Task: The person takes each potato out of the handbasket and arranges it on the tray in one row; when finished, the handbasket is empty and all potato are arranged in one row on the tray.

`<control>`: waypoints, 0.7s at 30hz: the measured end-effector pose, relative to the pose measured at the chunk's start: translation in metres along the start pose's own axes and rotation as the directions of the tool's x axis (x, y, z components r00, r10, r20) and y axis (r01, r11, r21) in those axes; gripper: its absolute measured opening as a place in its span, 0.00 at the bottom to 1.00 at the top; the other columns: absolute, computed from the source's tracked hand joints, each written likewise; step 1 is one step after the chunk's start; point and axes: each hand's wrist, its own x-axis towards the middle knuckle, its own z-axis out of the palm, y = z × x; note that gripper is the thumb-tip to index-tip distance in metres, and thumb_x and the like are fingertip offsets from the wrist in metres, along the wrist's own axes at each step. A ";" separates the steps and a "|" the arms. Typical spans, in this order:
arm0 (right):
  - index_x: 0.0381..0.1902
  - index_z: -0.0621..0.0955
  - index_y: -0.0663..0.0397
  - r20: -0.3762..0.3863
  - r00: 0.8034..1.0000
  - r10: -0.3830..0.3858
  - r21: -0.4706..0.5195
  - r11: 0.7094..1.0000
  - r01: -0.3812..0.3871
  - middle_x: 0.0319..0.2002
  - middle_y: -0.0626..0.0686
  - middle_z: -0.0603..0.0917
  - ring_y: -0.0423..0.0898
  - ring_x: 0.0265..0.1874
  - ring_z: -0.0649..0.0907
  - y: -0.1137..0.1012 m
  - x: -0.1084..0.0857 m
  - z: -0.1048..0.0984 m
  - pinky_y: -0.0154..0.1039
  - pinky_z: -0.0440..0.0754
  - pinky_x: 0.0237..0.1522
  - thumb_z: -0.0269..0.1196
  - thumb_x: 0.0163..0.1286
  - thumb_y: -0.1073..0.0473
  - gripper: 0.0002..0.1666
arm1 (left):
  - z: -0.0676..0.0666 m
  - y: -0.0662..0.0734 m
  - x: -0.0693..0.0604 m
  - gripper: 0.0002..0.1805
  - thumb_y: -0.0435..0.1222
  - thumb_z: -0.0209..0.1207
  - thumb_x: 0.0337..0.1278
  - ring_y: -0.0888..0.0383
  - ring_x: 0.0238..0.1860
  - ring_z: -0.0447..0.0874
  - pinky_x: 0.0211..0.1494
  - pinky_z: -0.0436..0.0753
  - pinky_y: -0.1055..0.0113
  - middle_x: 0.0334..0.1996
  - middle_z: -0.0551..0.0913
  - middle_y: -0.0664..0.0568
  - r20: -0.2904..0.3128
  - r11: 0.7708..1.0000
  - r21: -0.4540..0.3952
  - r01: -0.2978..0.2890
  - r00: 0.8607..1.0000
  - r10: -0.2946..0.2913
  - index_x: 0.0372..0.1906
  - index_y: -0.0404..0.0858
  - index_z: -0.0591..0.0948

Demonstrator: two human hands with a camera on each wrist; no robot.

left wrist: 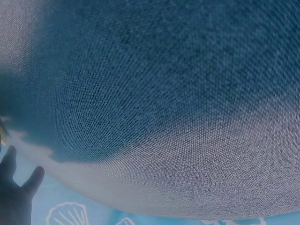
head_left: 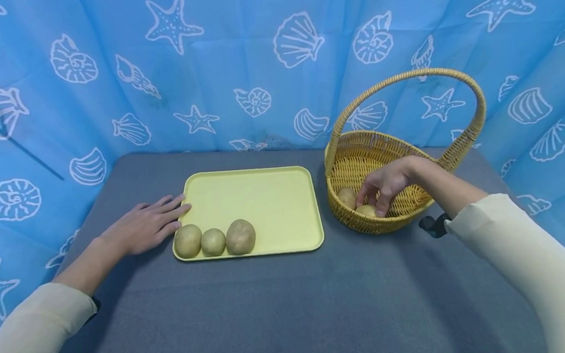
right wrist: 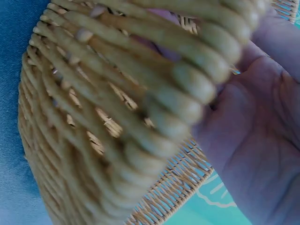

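Observation:
My right hand (head_left: pixel 386 184) reaches down into a yellow wicker basket (head_left: pixel 379 225), its fingers and thumb around a potato (head_left: pixel 366 210) that is partly covered by them. Beside it in the basket lies another potato (head_left: pixel 347 197). In the right wrist view the woven basket wall (right wrist: pixel 93 108) hides the fingertips, and the palm (right wrist: pixel 262 122) shows over the rim. With straight fingers, my left hand (head_left: pixel 144 226) touches the left edge of a pale yellow tray (head_left: pixel 275 210). Three potatoes stand in a row along the tray's front left: one at the corner (head_left: pixel 188 241), a smaller one (head_left: pixel 213 242), a larger one (head_left: pixel 240 237).
The basket's tall arched handle (head_left: pixel 405 75) rises over my right wrist. Grey cloth (head_left: pixel 291 307) covers the table. A blue curtain (head_left: pixel 235 65) with white shells and starfish hangs behind the table and at both sides.

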 end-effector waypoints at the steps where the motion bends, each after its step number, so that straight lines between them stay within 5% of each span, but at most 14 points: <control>1: 0.61 0.78 0.58 0.000 1.000 -0.005 -0.007 1.000 0.005 0.50 0.54 0.81 0.48 0.50 0.79 -0.001 0.000 0.000 0.44 0.78 0.54 0.72 0.60 0.61 0.31 | 0.000 0.000 0.000 0.30 0.51 0.40 0.80 0.39 0.75 0.55 0.66 0.62 0.33 0.77 0.57 0.44 -0.001 1.000 0.002 -0.002 1.000 0.002 0.78 0.44 0.61; 12: 0.61 0.79 0.54 -0.050 0.993 -0.103 -0.142 0.985 0.095 0.48 0.51 0.83 0.49 0.51 0.80 -0.011 -0.014 -0.004 0.48 0.76 0.56 0.73 0.59 0.55 0.32 | 0.001 0.000 0.000 0.30 0.50 0.41 0.80 0.38 0.75 0.56 0.65 0.63 0.33 0.77 0.57 0.43 -0.012 1.000 0.000 -0.006 1.000 0.006 0.78 0.43 0.61; 21: 0.66 0.75 0.58 -0.194 0.971 -0.138 -0.079 0.989 0.125 0.53 0.55 0.80 0.51 0.53 0.82 -0.028 -0.036 -0.001 0.45 0.81 0.54 0.73 0.60 0.56 0.37 | 0.000 0.000 0.000 0.30 0.51 0.40 0.80 0.38 0.75 0.56 0.65 0.63 0.33 0.77 0.57 0.43 -0.014 1.000 0.002 -0.004 1.000 0.005 0.78 0.44 0.61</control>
